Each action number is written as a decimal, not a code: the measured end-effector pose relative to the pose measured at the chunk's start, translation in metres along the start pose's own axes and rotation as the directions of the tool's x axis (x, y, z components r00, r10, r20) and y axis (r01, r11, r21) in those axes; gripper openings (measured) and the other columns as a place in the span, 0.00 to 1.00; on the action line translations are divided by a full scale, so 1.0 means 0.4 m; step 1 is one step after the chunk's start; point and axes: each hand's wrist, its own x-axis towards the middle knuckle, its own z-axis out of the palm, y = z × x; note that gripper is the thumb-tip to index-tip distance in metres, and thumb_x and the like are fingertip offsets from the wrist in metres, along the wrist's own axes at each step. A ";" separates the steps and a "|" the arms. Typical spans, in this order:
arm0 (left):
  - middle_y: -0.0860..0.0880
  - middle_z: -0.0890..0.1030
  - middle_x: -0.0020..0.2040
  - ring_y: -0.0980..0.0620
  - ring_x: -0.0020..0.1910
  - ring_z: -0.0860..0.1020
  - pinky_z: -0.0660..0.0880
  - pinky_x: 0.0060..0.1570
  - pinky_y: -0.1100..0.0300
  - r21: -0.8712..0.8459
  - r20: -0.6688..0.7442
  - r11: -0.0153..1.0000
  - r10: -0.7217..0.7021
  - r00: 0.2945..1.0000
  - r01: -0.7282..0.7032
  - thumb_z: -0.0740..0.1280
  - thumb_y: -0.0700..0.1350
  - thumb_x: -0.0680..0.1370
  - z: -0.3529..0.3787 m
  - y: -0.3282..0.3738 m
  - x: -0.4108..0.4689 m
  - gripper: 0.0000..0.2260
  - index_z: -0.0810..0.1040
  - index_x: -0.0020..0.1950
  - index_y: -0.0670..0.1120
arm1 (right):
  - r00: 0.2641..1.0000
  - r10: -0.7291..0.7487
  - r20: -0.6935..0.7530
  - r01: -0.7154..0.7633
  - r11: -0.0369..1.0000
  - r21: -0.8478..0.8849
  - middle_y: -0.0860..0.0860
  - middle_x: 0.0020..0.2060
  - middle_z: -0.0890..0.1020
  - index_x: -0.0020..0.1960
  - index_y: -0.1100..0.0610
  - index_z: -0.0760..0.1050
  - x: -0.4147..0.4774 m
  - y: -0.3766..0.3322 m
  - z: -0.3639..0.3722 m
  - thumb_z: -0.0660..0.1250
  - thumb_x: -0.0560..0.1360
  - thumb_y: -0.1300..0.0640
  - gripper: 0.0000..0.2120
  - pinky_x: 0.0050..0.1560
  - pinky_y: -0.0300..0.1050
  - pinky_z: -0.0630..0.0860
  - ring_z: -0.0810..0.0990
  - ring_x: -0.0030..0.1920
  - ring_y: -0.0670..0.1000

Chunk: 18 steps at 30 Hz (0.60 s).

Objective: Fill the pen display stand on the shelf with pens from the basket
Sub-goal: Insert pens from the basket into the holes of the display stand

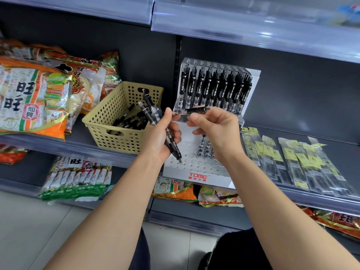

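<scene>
A white perforated pen display stand point(196, 168) stands on the middle shelf. Its back rows hold several black pens point(214, 88); the front holes are mostly bare, with a few pens behind my right hand. My left hand point(161, 137) grips a bundle of black pens point(153, 112) above the stand's left side. My right hand point(216, 127) pinches a single black pen point(194, 110) held level in front of the filled rows, its left end touching my left thumb. The beige perforated basket point(109, 117) to the left of the stand still holds several black pens point(130, 119).
Snack bags point(33, 94) lie left of the basket. Clear packets with yellow labels point(292, 162) lie to the right of the stand. More snack packs point(78, 176) fill the shelf below. An upper shelf edge point(253, 30) overhangs the stand.
</scene>
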 end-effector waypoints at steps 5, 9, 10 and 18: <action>0.50 0.64 0.26 0.52 0.22 0.65 0.62 0.23 0.63 0.195 -0.016 0.978 0.080 0.997 -0.076 0.63 0.57 0.79 0.006 -0.003 -0.010 0.16 0.75 0.44 0.44 | 0.956 -0.112 -0.273 0.070 0.985 -0.160 0.59 0.36 0.84 0.39 0.64 0.78 0.008 -0.013 -0.010 0.73 0.72 0.58 0.10 0.34 0.43 0.81 0.84 0.40 0.57; 0.50 0.66 0.24 0.51 0.21 0.65 0.61 0.22 0.64 0.185 -0.052 0.981 0.070 0.996 -0.059 0.61 0.52 0.81 0.007 0.000 -0.009 0.11 0.68 0.43 0.47 | 0.927 -0.163 -0.338 0.026 0.926 -0.376 0.54 0.34 0.84 0.39 0.56 0.80 0.022 -0.005 -0.031 0.73 0.72 0.51 0.09 0.39 0.55 0.82 0.84 0.38 0.55; 0.49 0.67 0.25 0.51 0.21 0.66 0.61 0.22 0.63 0.192 -0.062 0.979 0.083 0.995 -0.069 0.61 0.49 0.81 0.007 0.000 -0.008 0.10 0.67 0.43 0.46 | 0.928 -0.192 -0.319 0.026 0.888 -0.459 0.54 0.33 0.83 0.37 0.56 0.79 0.023 -0.003 -0.036 0.71 0.74 0.50 0.11 0.39 0.57 0.81 0.83 0.37 0.57; 0.48 0.76 0.34 0.52 0.27 0.73 0.71 0.24 0.60 0.243 -0.079 0.958 0.173 0.982 -0.149 0.61 0.47 0.82 0.010 -0.007 -0.006 0.08 0.71 0.46 0.44 | 0.963 -0.254 -0.094 0.080 0.598 -0.797 0.57 0.27 0.79 0.36 0.64 0.78 0.005 0.002 -0.030 0.66 0.77 0.52 0.17 0.33 0.45 0.74 0.73 0.28 0.56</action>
